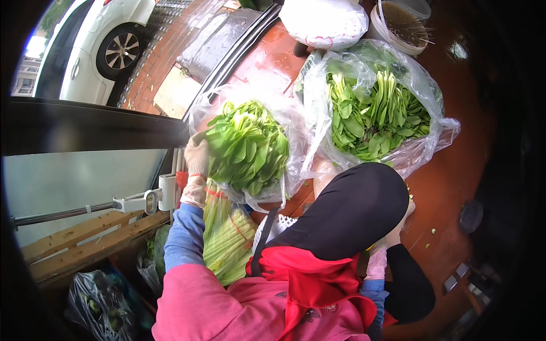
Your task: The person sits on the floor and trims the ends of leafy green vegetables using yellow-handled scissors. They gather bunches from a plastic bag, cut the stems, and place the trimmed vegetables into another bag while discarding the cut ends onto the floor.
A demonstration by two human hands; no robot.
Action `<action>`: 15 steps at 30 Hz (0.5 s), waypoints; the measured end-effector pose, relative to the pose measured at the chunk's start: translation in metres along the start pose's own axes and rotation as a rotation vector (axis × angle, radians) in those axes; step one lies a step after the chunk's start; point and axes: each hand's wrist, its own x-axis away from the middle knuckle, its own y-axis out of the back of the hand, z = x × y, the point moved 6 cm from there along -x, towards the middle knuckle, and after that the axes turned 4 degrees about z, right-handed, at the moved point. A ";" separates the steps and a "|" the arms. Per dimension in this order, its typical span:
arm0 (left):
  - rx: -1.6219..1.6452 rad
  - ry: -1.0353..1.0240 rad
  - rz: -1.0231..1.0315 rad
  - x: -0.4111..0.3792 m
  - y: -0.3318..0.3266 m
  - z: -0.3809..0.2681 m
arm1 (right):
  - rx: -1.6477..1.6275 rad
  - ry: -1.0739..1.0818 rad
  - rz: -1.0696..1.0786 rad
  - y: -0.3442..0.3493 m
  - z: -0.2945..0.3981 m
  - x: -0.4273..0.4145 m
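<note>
My left hand (197,155), in a pale glove, is at the left side of a heap of leafy greens (249,149) in an open clear plastic bag (294,128). Its fingertips are hidden among the leaves and the bag's edge, so its grip does not show. Low on the right, beyond my bent knee, is my right hand (394,236), also gloved and partly covered by my leg. Small pale bits show near its fingers; whether it holds anything is unclear. A larger clear bag (448,128) in front of me holds more leafy greens (388,106), bundled stems up.
Long pale-green stalks (228,238) tied with red bands lie beside my left hip. A white bucket (379,32) of brownish liquid and a stuffed white bag (324,21) stand ahead. At left are a door frame (94,130) and wooden slats (102,234). Scraps dot the reddish floor (439,179).
</note>
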 end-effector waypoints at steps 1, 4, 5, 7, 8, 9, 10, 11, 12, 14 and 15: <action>-0.005 -0.004 -0.026 0.003 0.004 0.000 | 0.039 -0.001 -0.012 0.002 -0.003 0.005; -0.394 -0.304 -0.004 0.005 -0.005 -0.001 | 0.225 -0.059 -0.052 0.016 -0.015 0.025; -0.611 -0.440 0.024 0.008 -0.021 -0.004 | 0.310 -0.076 -0.064 0.022 -0.019 0.030; -0.792 -0.654 0.036 0.026 -0.066 -0.011 | 0.523 -0.107 -0.090 0.030 -0.020 0.040; -0.942 -0.578 0.083 0.022 -0.085 0.000 | 0.645 -0.129 -0.094 0.031 -0.024 0.044; -1.084 -0.506 0.142 0.020 -0.109 0.003 | 0.782 -0.146 -0.101 0.033 -0.025 0.046; -1.228 -0.498 0.163 0.020 -0.132 -0.001 | 0.933 -0.161 -0.112 0.035 -0.024 0.047; -1.318 -0.458 0.201 0.016 -0.147 -0.009 | 1.090 -0.180 -0.113 0.034 -0.025 0.045; -1.304 -0.493 0.229 0.008 -0.164 -0.007 | 1.253 -0.190 -0.130 0.031 -0.022 0.044; -1.313 -0.454 0.319 -0.014 -0.176 -0.006 | 1.545 -0.247 -0.127 0.023 -0.033 0.033; -1.317 -0.381 0.377 -0.022 -0.182 -0.016 | 1.646 -0.272 -0.122 0.020 -0.037 0.025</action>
